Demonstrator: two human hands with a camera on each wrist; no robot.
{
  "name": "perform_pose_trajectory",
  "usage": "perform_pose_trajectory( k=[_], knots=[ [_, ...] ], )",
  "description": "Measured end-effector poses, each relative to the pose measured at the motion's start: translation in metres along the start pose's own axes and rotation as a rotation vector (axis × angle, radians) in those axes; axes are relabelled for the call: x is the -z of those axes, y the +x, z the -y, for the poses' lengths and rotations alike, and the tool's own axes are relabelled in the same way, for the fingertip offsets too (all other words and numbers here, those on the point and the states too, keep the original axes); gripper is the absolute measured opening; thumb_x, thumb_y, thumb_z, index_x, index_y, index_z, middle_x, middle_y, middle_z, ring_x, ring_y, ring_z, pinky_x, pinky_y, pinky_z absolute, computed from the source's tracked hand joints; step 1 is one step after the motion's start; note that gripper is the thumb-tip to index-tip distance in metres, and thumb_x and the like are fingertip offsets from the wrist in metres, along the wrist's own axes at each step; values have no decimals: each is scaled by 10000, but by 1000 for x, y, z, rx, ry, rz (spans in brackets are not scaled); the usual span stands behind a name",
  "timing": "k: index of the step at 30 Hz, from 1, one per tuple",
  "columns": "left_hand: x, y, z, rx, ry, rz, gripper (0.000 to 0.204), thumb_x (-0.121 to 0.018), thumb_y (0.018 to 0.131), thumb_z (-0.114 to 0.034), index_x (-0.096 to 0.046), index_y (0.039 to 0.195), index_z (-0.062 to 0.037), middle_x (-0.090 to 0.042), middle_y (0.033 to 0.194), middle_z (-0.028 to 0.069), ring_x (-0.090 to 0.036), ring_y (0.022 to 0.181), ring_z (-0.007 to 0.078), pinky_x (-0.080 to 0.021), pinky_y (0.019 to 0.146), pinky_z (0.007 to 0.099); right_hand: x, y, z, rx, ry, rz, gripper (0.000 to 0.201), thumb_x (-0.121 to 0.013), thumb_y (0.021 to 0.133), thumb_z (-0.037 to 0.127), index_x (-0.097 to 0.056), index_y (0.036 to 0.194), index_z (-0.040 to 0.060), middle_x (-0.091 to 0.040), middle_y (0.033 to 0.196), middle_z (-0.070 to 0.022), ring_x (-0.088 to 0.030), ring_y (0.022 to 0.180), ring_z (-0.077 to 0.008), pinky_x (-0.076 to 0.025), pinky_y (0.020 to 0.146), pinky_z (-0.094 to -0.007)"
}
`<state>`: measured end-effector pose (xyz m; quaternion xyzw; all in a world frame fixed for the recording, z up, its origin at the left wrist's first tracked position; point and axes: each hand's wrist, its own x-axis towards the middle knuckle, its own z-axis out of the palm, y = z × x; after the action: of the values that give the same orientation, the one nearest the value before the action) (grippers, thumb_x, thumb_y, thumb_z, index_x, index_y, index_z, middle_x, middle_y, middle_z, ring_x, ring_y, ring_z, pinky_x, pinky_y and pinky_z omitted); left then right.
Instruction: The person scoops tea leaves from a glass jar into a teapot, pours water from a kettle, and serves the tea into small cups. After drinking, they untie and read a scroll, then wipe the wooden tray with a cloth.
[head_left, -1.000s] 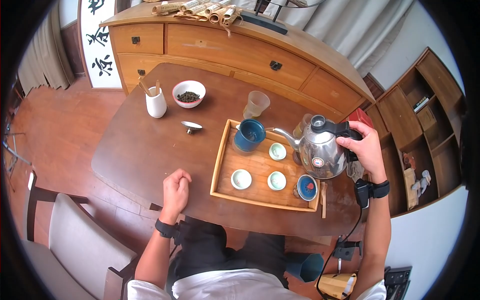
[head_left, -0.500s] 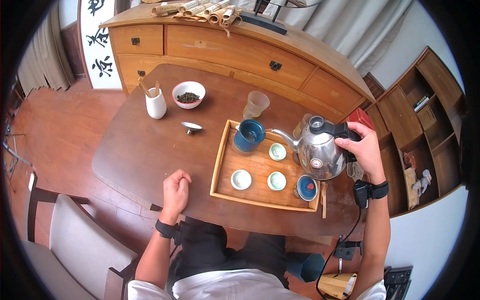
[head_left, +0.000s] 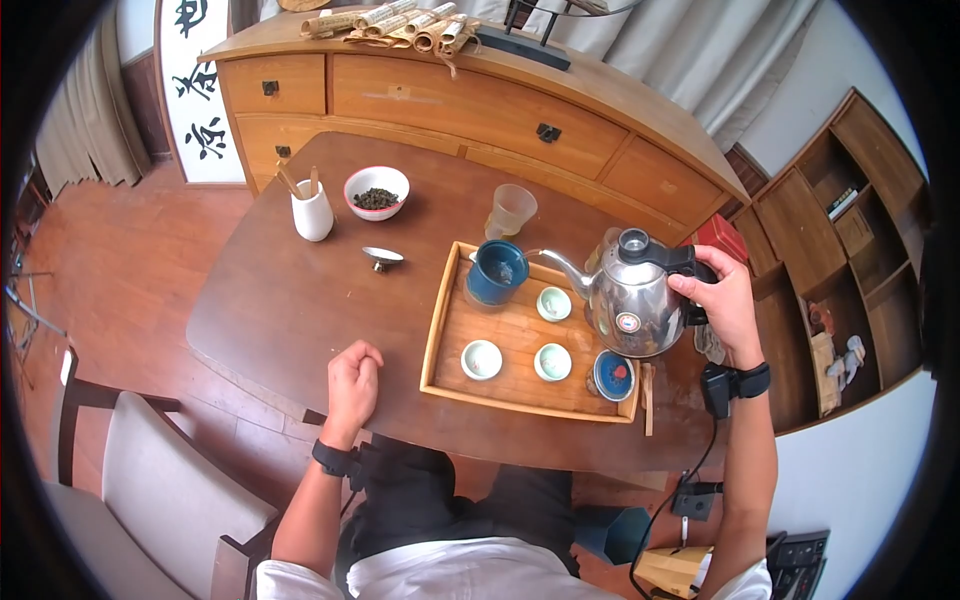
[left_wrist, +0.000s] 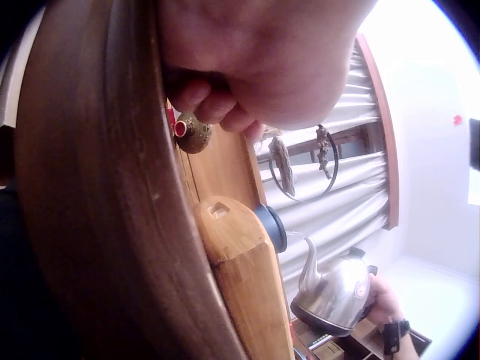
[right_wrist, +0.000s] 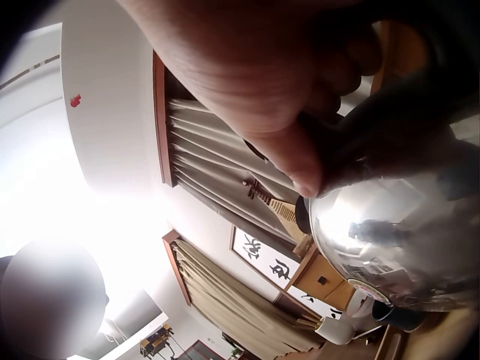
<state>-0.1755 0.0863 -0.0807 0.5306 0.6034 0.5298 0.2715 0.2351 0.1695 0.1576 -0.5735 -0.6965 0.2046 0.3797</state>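
My right hand point(head_left: 725, 300) grips the black handle of a shiny steel kettle point(head_left: 640, 315), held tilted over the right side of the wooden tray point(head_left: 430, 345). From its spout a thin stream of water runs into a blue cup point(head_left: 497, 272) at the tray's back left; the left wrist view shows this stream too. Three pale green teacups point(head_left: 481, 360) and a blue lid point(head_left: 613, 376) with a red knob are also on the tray. Near the table's front edge, left of the tray, my left hand point(head_left: 352, 385) rests with fingers loosely curled, holding nothing.
A white bowl of dark tea leaves point(head_left: 376, 195), a white holder with wooden tools point(head_left: 312, 214), a small metal strainer point(head_left: 382, 257) and a glass cup point(head_left: 512, 210) stand beyond the tray. A wooden cabinet point(head_left: 430, 100) borders the table behind. A chair point(head_left: 180, 480) is at left.
The kettle has shifted very slightly to the left, its spout staying toward the blue cup as water pours. My left hand stays where it was; the head view has moved a little.
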Motion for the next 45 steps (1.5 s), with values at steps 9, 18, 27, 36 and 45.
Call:
perform_pose_trajectory(
  k=[9,18,27,36,45],
  knots=[
    [-1,0,0,13,-1,3,176,-445,828,20,-601,749,0,-505,581,86,-506,554,151,-412,552,309,-15,-11,-8,-9,239,12,325,-794,798,54,-657,1083,-19,-703,929,-35,-654,802,-77,-534,736,-226],
    [-2,0,-1,6,23,-2,171,-447,829,24,-599,753,2,-508,582,84,-500,552,154,-411,551,312,-28,-20,-22,-22,377,-19,335,-787,815,56,-647,1111,-15,-700,976,-31,-652,833,-78,-530,761,-226],
    [-2,-1,8,4,-19,-4,175,-446,838,31,-588,743,-6,-482,588,33,-462,567,103,-380,538,282,10,-41,-53,-56,438,-197,280,-730,866,76,-642,1114,-19,-689,958,-31,-630,825,-85,-505,755,-233],
    [-3,0,12,26,-46,14,157,-455,837,34,-569,736,-5,-467,605,18,-441,581,90,-359,540,269,61,-83,-138,-170,405,-476,233,-690,898,55,-623,1108,-21,-674,862,-50,-623,678,-118,-514,624,-267],
    [-4,-1,9,29,4,3,160,-456,838,31,-570,732,-7,-470,605,11,-432,573,87,-354,535,267,51,-84,-254,-185,387,-721,290,-734,889,104,-610,1136,15,-663,917,9,-535,645,-31,-411,563,-193]
  ],
)
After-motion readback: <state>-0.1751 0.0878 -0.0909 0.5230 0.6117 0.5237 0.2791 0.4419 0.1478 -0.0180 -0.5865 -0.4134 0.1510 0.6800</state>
